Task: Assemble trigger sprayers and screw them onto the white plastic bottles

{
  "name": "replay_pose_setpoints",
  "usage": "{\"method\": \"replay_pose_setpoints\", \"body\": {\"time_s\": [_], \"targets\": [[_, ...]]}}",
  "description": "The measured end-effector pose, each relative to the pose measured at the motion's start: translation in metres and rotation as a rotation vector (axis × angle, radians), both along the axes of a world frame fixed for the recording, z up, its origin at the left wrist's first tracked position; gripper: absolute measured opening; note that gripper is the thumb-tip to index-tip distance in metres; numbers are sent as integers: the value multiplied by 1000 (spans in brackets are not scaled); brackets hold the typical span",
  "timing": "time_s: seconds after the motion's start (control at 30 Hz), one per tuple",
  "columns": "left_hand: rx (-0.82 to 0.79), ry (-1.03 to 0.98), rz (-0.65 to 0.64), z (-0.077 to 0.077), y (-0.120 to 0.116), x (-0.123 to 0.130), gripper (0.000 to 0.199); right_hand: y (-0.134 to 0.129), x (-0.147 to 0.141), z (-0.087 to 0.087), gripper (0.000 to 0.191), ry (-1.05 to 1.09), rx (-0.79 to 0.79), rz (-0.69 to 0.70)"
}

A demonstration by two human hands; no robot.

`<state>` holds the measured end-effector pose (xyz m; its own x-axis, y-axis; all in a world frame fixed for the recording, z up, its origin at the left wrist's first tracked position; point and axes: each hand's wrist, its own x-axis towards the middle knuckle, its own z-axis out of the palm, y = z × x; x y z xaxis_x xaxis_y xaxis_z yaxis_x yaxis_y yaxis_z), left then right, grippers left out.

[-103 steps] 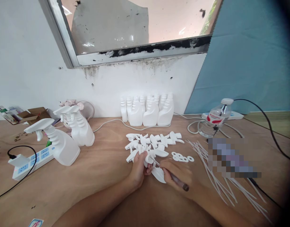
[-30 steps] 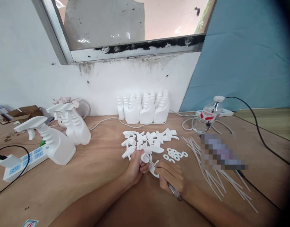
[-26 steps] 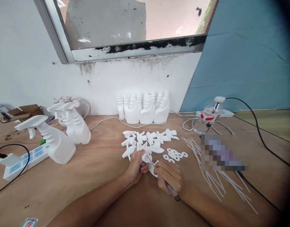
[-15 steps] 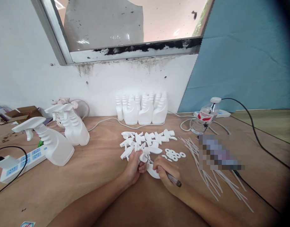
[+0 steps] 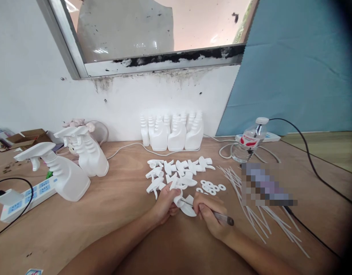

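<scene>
Between the fingers of my left hand [image 5: 165,204] is a white trigger spray head [image 5: 178,201], its round collar turned to the right. My right hand [image 5: 211,214] is wrapped round a screwdriver [image 5: 226,219] with a thin metal shaft and a grey-brown handle. The shaft points left, and its tip reaches the collar opening; how deep it sits I cannot tell. Just below and right of the collar lies a white curved sprayer part [image 5: 188,210]. Several more spray heads [image 5: 181,167] lie in rows beyond my hands. White ring washers [image 5: 211,188] are scattered beyond my right hand.
Thin white tubes [image 5: 250,214] lie loosely at the right, partly beneath a blurred device [image 5: 267,185]. A water bottle [image 5: 249,141] stands behind it. Several white bottles [image 5: 176,133] line the wall. Assembled spray bottles [image 5: 71,179] and a power strip [image 5: 29,199] are at the left.
My right hand and the screwdriver have shifted slightly right and down, with the handle lying flatter. My left hand has lowered a little and tilted the spray head's collar towards the right.
</scene>
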<state>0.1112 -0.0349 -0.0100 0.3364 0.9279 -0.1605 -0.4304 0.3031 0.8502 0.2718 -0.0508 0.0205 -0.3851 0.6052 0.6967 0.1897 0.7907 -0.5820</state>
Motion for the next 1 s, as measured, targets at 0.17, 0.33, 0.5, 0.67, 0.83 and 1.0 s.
{"method": "replay_pose_setpoints", "body": {"time_s": [0.17, 0.33, 0.5, 0.67, 0.83, 1.0], "targets": [[-16, 9, -29, 2, 1, -2, 30, 3, -1, -6, 34, 86, -281, -23], [-41, -3, -36, 3, 2, -4, 35, 4, -3, -8, 33, 193, -502, 10], [-92, -100, -58, -1, 4, -7, 42, 1, -13, -13, 33, 401, -685, 29], [-114, -161, -76, -4, 7, -10, 45, -3, -17, -16, 31, 301, -510, 88], [-132, -212, -72, -6, 8, -11, 44, -2, -11, -14, 31, 67, -143, 79], [-172, -250, -87, -9, 11, -14, 44, 2, -12, -15, 24, -17, -111, 116]]}}
